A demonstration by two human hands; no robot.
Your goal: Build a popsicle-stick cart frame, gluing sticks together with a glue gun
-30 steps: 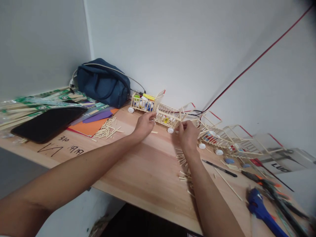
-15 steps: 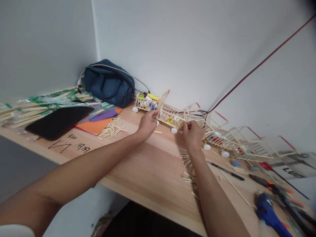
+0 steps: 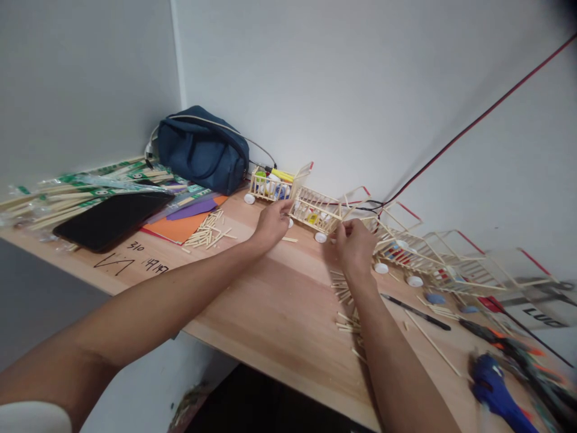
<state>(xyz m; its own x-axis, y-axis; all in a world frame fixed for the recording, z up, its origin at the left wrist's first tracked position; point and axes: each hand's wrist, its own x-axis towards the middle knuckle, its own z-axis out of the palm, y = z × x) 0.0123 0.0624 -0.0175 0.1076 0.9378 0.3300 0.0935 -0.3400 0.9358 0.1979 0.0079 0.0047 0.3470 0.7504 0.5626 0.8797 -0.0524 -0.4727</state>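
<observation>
Several small stick carts with white wheels stand in a row along the wall. My left hand [image 3: 274, 224] is at the left end of the second cart [image 3: 315, 207], fingers closed together, its fingertips at the cart's frame. At that cart's right end is my right hand [image 3: 355, 242], its fingers bent in a pinch; what lies between them is too small to make out. Left of it stands the first cart [image 3: 269, 185], filled with small coloured items. Another cart [image 3: 401, 252] is to the right of my right hand.
A blue bag [image 3: 202, 150] sits at the back left, near a black phone [image 3: 110, 219], wrapped sticks and orange paper [image 3: 180, 228]. Cut sticks [image 3: 210, 231] lie on the wooden table [image 3: 252, 307]. A pen [image 3: 417, 311], pliers and a blue glue gun [image 3: 498, 391] are at right.
The whole view has shifted slightly, with things appearing a little further right. Both hands keep nearly the same place at the second cart.
</observation>
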